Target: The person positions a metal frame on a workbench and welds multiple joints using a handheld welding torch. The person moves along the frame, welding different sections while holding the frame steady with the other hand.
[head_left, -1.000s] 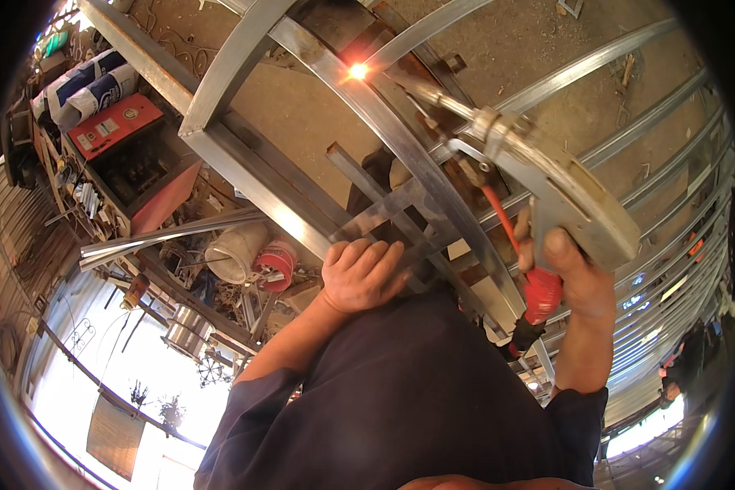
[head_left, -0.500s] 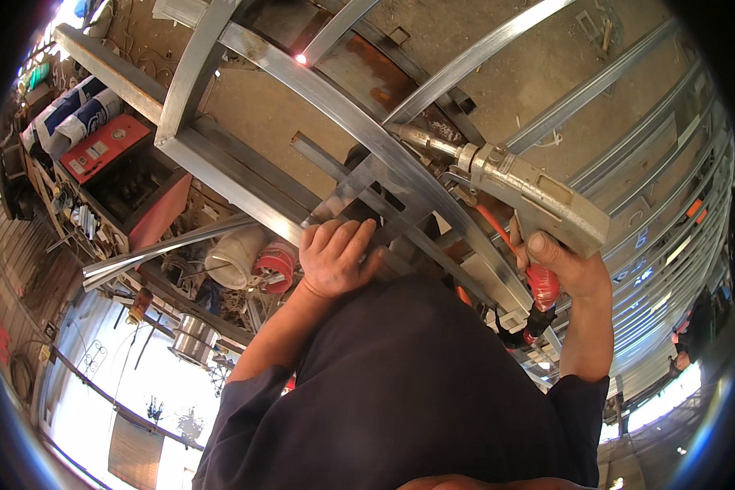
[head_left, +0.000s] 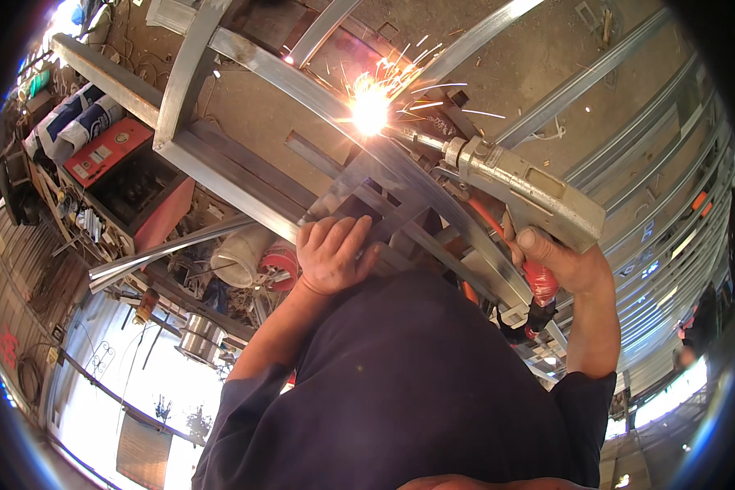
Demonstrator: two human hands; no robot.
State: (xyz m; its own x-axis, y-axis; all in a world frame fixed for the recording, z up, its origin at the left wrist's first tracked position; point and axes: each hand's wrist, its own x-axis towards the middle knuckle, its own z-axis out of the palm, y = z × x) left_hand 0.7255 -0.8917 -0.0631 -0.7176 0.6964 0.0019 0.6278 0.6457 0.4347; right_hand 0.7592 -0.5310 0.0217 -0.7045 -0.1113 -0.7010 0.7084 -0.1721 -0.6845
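My right hand (head_left: 565,260) is closed round the red-wrapped handle of a metal welding gun (head_left: 531,181). The gun's nozzle points left at a joint in the steel tube frame (head_left: 282,77). A blinding white glow (head_left: 370,113) covers the joint there, and sparks fly up and to the right. My left hand (head_left: 335,255) grips the near tube of this frame, fingers curled over its edge; their undersides are hidden. Between my hands a shiny metal piece (head_left: 355,189) lies across the frame. A small reddish glowing spot (head_left: 289,60) shows farther up the long tube.
At left stand a red open metal box (head_left: 110,151), blue-and-white sacks (head_left: 86,118), a pale bucket (head_left: 238,257) and a red bucket (head_left: 279,265). Loose steel bars (head_left: 167,255) lie beside them. Many curved-looking steel tubes (head_left: 637,196) lie along the right.
The welding gun's tip has shifted slightly up and left, and a bright arc of light with sparks has appeared at it. My left hand keeps its hold.
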